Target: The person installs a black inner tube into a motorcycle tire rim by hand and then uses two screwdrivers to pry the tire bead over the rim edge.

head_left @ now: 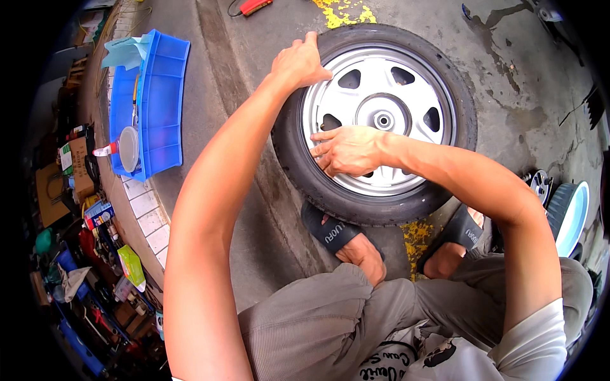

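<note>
A car wheel, with a black tyre (462,101) around a silver rim (391,79), faces up in front of my feet. At the tyre's upper left, my left hand (301,62) is closed over the sidewall, its thumb pointing at the rim and its fingers toward the outer edge. My right hand (348,151) reaches across the wheel from the right. Its fingers are spread over the left part of the rim, close to where rim and tyre meet, and some fingertips are hard to make out.
On the left stands a blue plastic bin (166,108) holding a brush-like tool and a round pale lid. Cluttered tools and boxes fill the far left beyond a tiled edge (147,213). A light blue basin (572,216) is at right; a red-handled tool (255,6) lies at the top.
</note>
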A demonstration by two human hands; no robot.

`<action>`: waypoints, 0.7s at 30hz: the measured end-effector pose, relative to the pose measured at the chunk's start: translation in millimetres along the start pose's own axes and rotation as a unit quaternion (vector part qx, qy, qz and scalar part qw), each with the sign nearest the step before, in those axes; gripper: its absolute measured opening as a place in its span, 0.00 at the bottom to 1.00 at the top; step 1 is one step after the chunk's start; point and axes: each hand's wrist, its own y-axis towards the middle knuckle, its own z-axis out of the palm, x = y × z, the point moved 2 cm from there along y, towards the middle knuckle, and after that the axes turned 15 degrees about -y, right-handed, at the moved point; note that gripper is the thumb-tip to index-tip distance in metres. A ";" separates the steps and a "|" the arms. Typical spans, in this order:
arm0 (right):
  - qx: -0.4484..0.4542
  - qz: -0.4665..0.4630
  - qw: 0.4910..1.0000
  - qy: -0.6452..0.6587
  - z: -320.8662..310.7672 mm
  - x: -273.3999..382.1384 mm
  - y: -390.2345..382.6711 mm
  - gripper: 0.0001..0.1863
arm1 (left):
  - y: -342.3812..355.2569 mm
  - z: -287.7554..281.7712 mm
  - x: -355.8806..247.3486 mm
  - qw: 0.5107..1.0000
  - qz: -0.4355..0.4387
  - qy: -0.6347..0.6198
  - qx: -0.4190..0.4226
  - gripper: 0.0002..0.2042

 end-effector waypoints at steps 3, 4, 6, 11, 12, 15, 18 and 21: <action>0.034 0.002 0.999 0.010 -1.2 2.6 -13.4 0.17 | -4.0 -15.5 -17.3 1.000 -0.019 0.015 0.020 0.49; 0.024 0.010 1.000 -0.006 -3.4 0.4 -17.1 0.19 | -6.8 -22.2 -16.5 0.999 -0.019 0.020 0.045 0.46; 0.036 0.022 0.999 -0.021 -3.1 -2.9 -16.2 0.22 | -10.3 -30.1 -18.6 0.999 -0.008 0.035 0.037 0.45; -0.042 0.165 0.984 -0.041 0.2 -28.5 -15.0 0.22 | -13.7 -47.2 -40.4 0.997 -0.001 0.070 0.031 0.42; -0.053 0.194 0.978 -0.047 -1.1 -33.5 -15.6 0.20 | -13.0 -48.0 -38.5 0.998 0.014 0.063 0.023 0.46; -0.074 0.357 0.930 -0.055 -2.4 -51.0 -22.4 0.20 | -14.5 -46.6 -35.8 0.997 0.022 0.067 0.027 0.45; -0.090 0.406 0.906 -0.081 7.1 -59.6 -31.9 0.21 | -11.4 -40.5 -36.4 0.998 0.016 0.058 0.027 0.45; -0.078 0.472 0.873 -0.094 8.9 -57.6 -26.9 0.24 | -11.5 -38.4 -30.7 0.998 -0.004 0.048 0.034 0.44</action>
